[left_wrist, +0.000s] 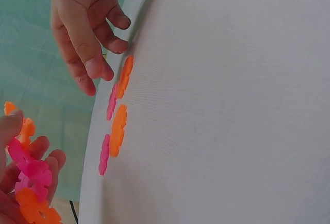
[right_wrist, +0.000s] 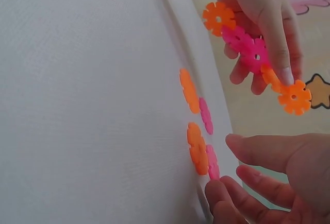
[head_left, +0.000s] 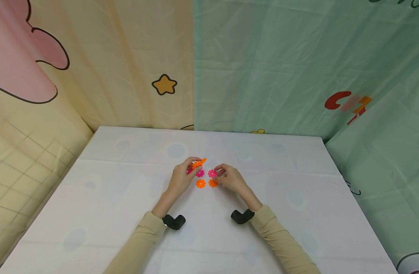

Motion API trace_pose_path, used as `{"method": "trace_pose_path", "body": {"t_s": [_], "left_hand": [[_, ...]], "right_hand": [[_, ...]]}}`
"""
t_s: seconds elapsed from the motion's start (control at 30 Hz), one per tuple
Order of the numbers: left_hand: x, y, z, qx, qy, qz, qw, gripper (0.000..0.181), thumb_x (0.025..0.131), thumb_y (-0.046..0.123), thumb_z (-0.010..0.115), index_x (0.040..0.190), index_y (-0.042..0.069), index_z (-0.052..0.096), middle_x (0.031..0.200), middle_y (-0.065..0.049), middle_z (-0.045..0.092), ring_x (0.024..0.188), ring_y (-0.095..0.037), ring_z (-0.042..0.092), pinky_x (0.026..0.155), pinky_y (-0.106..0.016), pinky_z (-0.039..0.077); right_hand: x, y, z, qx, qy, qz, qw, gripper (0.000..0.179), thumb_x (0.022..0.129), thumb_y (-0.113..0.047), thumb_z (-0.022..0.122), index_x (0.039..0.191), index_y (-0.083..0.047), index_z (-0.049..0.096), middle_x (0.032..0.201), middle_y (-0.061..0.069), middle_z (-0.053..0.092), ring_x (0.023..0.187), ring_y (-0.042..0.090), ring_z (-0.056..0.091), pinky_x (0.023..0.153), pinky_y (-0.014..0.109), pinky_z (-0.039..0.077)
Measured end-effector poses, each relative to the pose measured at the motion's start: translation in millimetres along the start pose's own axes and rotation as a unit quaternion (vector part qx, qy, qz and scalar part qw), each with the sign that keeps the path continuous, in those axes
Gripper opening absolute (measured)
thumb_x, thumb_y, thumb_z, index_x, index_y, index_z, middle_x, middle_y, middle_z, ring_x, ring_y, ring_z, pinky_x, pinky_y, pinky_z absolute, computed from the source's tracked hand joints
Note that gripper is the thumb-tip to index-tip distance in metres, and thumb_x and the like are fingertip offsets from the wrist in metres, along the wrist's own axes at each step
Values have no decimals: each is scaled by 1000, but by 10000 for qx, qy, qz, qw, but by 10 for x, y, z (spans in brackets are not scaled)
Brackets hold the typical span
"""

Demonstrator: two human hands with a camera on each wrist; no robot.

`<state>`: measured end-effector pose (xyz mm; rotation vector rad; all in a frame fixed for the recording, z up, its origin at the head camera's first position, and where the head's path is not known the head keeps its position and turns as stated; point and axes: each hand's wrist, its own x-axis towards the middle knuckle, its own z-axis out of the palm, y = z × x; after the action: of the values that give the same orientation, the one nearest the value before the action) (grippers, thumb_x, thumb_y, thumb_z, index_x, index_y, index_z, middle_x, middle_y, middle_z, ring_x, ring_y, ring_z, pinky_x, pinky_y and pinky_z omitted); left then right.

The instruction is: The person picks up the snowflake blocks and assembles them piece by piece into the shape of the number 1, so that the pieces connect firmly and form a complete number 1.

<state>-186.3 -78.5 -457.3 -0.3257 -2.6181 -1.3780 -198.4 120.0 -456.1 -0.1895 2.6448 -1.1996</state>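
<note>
My left hand holds a joined chain of orange and pink notched flower-shaped discs above the table. In the right wrist view, its thumb presses on the orange end of the chain. Four loose pieces lie flat below: an orange disc and a pink disc on the left, another orange disc and pink disc on the right. My right hand is beside the right-hand pair, fingers bent loosely with thumb apart. Its fingertips are close to the pink disc; whether they touch it I cannot tell.
A pale cloth with faint spots covers the table. Printed curtains hang behind its far edge and along both sides. A black wrist device is on the left wrist and a similar one on the right.
</note>
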Motion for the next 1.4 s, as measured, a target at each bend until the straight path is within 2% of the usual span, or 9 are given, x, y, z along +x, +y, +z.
{"method": "trace_pose_path", "body": {"t_s": [0.17,0.43,0.67,0.83,1.07,1.23,1.4], "left_hand": [[4,9,3,23,27,14,10000,28,91,20,67,118,18,63,93,-5,70,74,-16,59,67,-19,52],[4,14,6,34,-18,-37,10000,25,91,20,67,116,17,63,86,-5,69,73,-16,59,65,-17,51],[5,14,2,-6,-17,29,10000,26,90,18,67,116,16,64,86,-5,69,72,-15,59,64,-17,50],[3,18,8,80,-7,66,9999,26,90,17,68,116,15,64,87,-6,69,70,-15,57,64,-16,49],[-2,27,-5,114,15,125,9999,25,90,17,68,114,14,64,89,-6,70,73,-16,59,66,-18,51],[-6,28,-7,64,43,124,9999,24,90,17,67,114,14,64,90,-6,71,74,-16,60,67,-19,52],[-11,32,5,12,92,119,9999,24,90,16,68,113,14,64,93,-5,72,80,-18,63,74,-26,55]], "right_hand": [[3,6,1,-56,-42,-67,10000,33,85,-19,72,115,-8,62,102,10,65,67,14,58,59,24,49],[-5,2,1,-86,-110,-169,9998,34,85,-17,72,115,-6,62,101,10,66,67,14,59,60,25,52],[-11,-19,14,-461,-112,-213,9986,38,80,-21,78,113,-9,63,100,8,68,78,17,57,66,26,49],[-18,-33,33,-678,-136,-233,9973,40,77,-20,80,112,-9,64,98,7,68,76,16,56,66,25,48],[-27,-42,37,-764,-154,-341,9964,32,77,-17,80,105,-9,67,90,5,67,73,15,55,65,24,47],[-13,-42,26,-754,-272,-256,9965,26,77,-18,80,99,-9,70,83,3,64,70,14,53,63,23,44],[-4,-38,6,-572,-447,-230,9971,11,84,-15,73,91,-7,71,77,2,62,65,14,52,58,22,43]]}}
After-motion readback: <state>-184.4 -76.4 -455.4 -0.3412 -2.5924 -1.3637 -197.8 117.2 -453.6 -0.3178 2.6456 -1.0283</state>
